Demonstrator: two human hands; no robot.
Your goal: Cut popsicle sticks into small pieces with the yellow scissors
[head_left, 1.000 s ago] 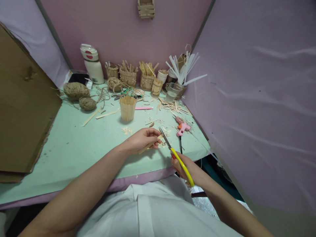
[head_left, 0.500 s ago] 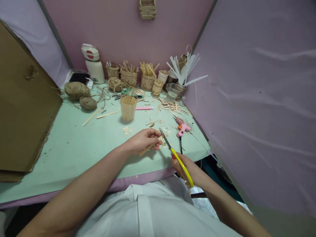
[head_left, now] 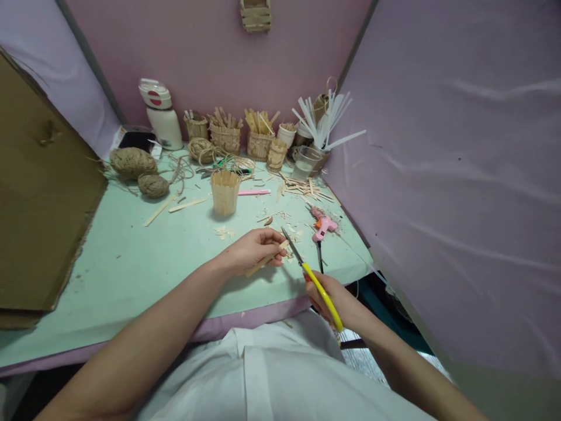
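Observation:
My left hand (head_left: 263, 250) is closed on a flat wooden craft stick (head_left: 258, 267), which slants up to the right with its tip past my fingers. Wrapped round the yellow handles of a pair of scissors (head_left: 316, 286) is my right hand (head_left: 326, 295). The scissor blades point up and left, close beside the stick's tip; whether they touch it I cannot tell. Small wood chips (head_left: 291, 254) lie on the table below. Beyond my left hand stands a small cup made of wooden sticks (head_left: 225, 196).
A pink glue gun (head_left: 323, 225) lies at the right, its cord running to the table's front edge. Twine balls (head_left: 132, 162), stick-filled baskets (head_left: 225, 139), white glue sticks (head_left: 326, 120) and a white bottle (head_left: 164, 126) line the back. Cardboard (head_left: 44, 193) stands at the left.
The view has shifted slightly, so the background sits a little further left. Both hands, the stick and the scissors keep nearly the same pose.

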